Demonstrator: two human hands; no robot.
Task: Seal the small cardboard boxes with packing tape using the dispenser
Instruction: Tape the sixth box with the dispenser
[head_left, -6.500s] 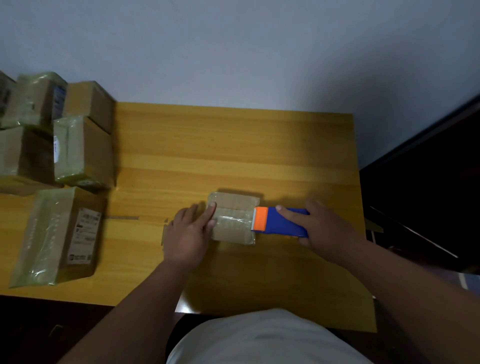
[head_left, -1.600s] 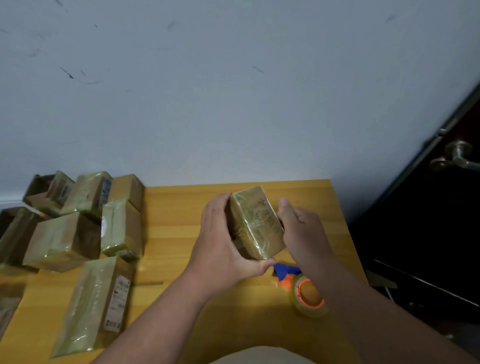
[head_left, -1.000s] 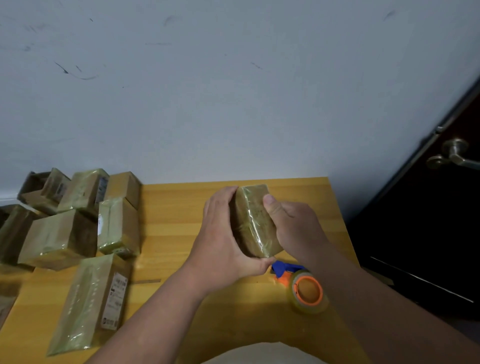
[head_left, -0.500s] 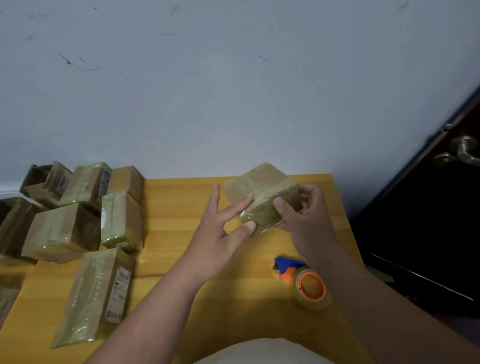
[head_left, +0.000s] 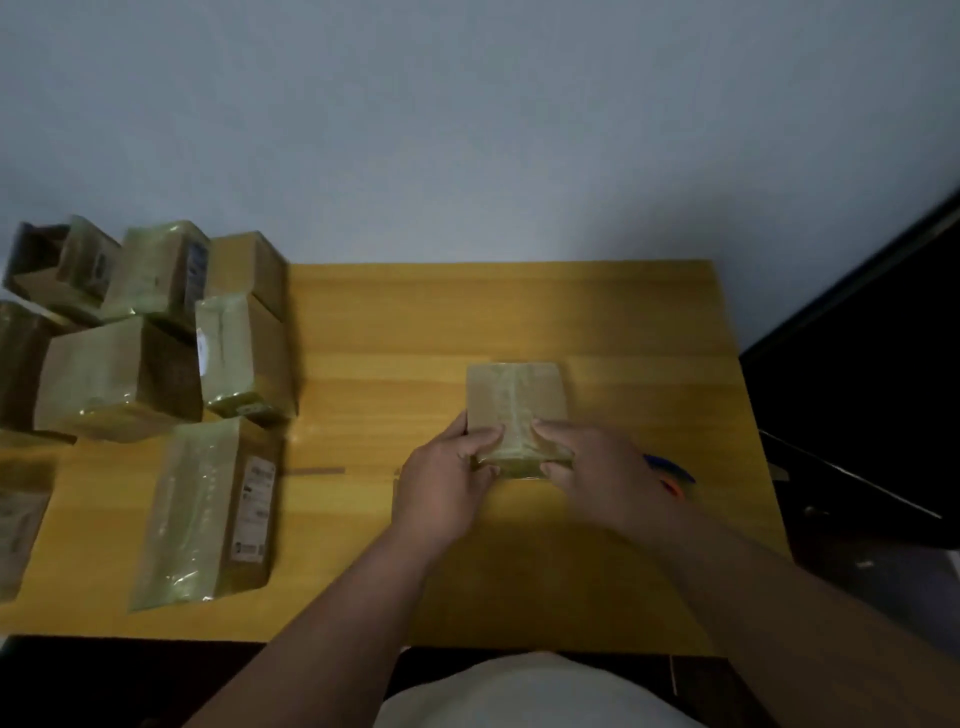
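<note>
Box (head_left: 514, 410) has been set down mid-table (head_left: 519, 312) (was lifted), gripped at near end by left hand (head_left: 447, 480) and right hand (head_left: 597, 470). Dispenser (head_left: 670, 470) hidden behind wrist; could be knocked.

This looks like a plain room at home used for packing parcels: a bare pale wall (head_left: 467, 130), a small yellow wooden surface (head_left: 467, 322) pushed against it, and taped cardboard parcels (head_left: 119, 374), some with shipping labels, piled at one end.

The small box (head_left: 514, 410), earlier lifted and turned in both hands, now rests on the counter (head_left: 395, 364); the dispenser (head_left: 672, 470) now lies mostly hidden behind the right hand (head_left: 597, 467).
</note>
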